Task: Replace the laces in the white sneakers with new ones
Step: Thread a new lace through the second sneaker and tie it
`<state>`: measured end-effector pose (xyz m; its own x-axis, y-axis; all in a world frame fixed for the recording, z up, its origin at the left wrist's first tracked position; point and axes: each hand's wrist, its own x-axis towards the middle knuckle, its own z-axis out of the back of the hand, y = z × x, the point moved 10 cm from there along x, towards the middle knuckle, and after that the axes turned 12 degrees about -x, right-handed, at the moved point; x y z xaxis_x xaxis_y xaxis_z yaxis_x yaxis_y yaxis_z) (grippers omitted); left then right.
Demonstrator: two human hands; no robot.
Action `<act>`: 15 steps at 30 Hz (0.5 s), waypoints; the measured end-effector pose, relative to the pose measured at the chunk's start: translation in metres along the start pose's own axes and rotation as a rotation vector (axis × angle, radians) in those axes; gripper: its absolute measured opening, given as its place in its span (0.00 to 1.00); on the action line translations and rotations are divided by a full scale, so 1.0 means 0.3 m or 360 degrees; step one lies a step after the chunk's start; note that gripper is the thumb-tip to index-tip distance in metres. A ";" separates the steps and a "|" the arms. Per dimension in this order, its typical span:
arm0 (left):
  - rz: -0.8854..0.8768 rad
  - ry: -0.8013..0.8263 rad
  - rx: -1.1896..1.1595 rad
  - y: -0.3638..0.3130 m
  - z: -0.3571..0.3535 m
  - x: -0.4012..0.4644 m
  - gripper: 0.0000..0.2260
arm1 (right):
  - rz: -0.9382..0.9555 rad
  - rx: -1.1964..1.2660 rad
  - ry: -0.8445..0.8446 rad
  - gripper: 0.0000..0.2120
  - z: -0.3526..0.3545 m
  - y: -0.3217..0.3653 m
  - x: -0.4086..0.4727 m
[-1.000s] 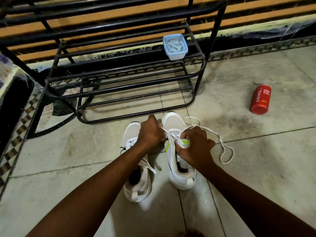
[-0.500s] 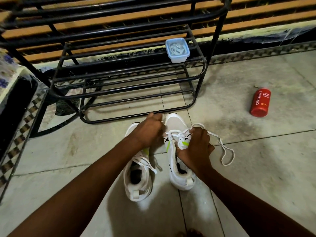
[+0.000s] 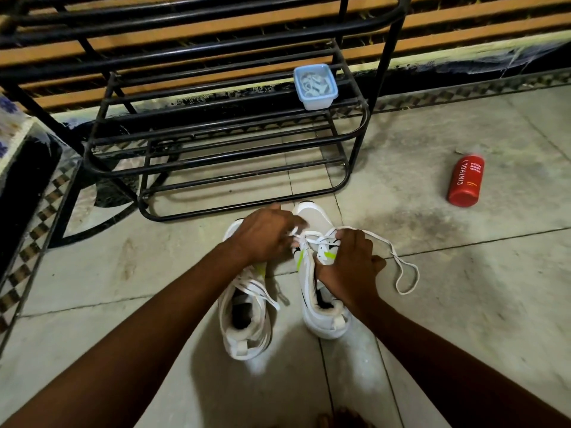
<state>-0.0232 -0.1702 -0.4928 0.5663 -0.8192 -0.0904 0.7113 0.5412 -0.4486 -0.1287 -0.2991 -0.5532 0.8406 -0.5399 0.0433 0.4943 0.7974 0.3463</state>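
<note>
Two white sneakers sit side by side on the tiled floor (image 3: 463, 304), toes pointing toward a black metal shoe rack (image 3: 216, 143). Both hands work at the right sneaker (image 3: 318, 291), w/ neon-green accents on its tongue. Left hand (image 3: 265, 236) reaches across from over the left sneaker (image 3: 244, 322); its fingers curl down and pinch the white lace (image 3: 398, 261) near the upper eyelets, close to the toe end. Right hand (image 3: 349, 267) is on the tongue/throat area, fingers curled round the lace strands there, thumb sticking out to the right. From that hand the lace runs out to the right and lies in a loose loop on the floor, just beside the shoe. Left sneaker is laced, its ends hanging slack over the collar.

On the rack's middle shelf, right end: a small blue plastic container (image 3: 315, 88) w/ white coiled stuff inside, prob. laces but too small to tell. A red bottle (image 3: 466, 180) marked "CINTHOL" lies on its side on the floor, well apart to the right of the shoes. Patterned tile border along the wall base behind.
</note>
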 end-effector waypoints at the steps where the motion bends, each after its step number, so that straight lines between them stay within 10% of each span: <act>1: -0.0016 -0.0027 0.0067 -0.018 -0.006 0.007 0.12 | 0.0007 -0.0036 0.0021 0.34 -0.005 0.001 0.004; 7: 0.0330 -0.1060 -0.0889 0.084 0.229 -0.052 0.12 | -0.0013 -0.0148 0.0015 0.34 -0.002 -0.001 0.007; 11: 0.0472 -0.0969 -0.2151 0.094 0.115 -0.046 0.16 | -0.0009 -0.0240 -0.0163 0.34 0.024 0.007 -0.010; 15: 0.0130 -0.0812 -0.1090 0.037 0.130 -0.058 0.12 | -0.0039 -0.0164 -0.0173 0.34 0.028 0.012 -0.010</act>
<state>-0.0089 -0.1425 -0.4615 0.8395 -0.5083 0.1919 0.3452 0.2263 -0.9108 -0.1314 -0.2969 -0.5443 0.8018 -0.5811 0.1395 0.5391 0.8041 0.2507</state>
